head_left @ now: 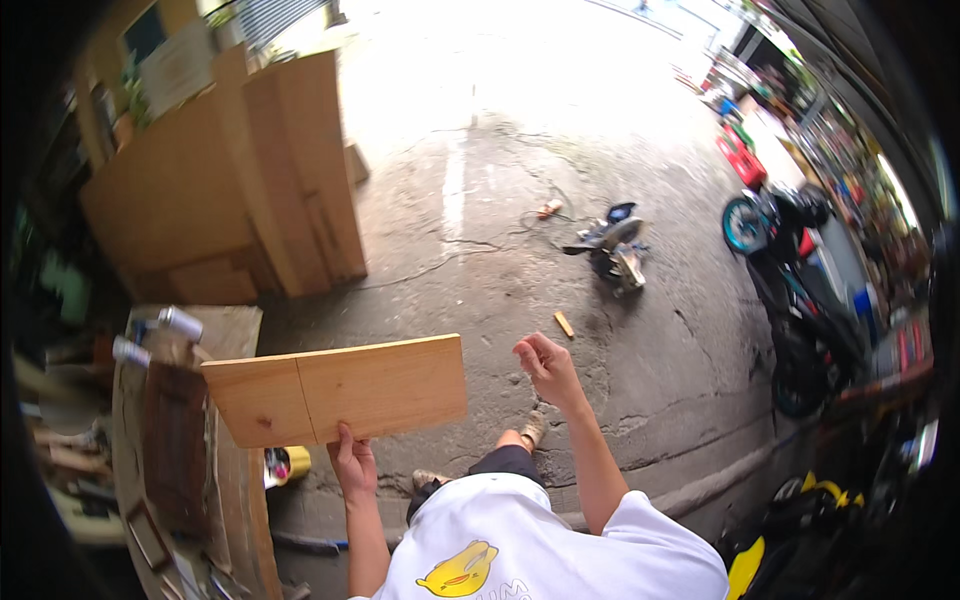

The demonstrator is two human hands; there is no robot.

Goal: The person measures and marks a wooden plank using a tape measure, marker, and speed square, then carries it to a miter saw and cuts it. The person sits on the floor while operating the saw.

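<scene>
Head view: wooden board (385,387) held crosswise, long axis left-right

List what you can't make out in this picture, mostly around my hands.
In the head view:
Wooden board: its back faces away.
Left hand: fingertips hidden behind the board.
Right hand: curled fingers hide whether the palm holds anything.
Far ground: washed out by glare.
Shirt lettering: cut off by the lower edge.

I'm watching remotely through the left head-worn fisheye, facing down and forward: white shirt (560,535) nearest, left hand (352,466) and right hand (550,370) just beyond, concrete floor (410,240) stretching far, motorbike (800,305) at right.
</scene>
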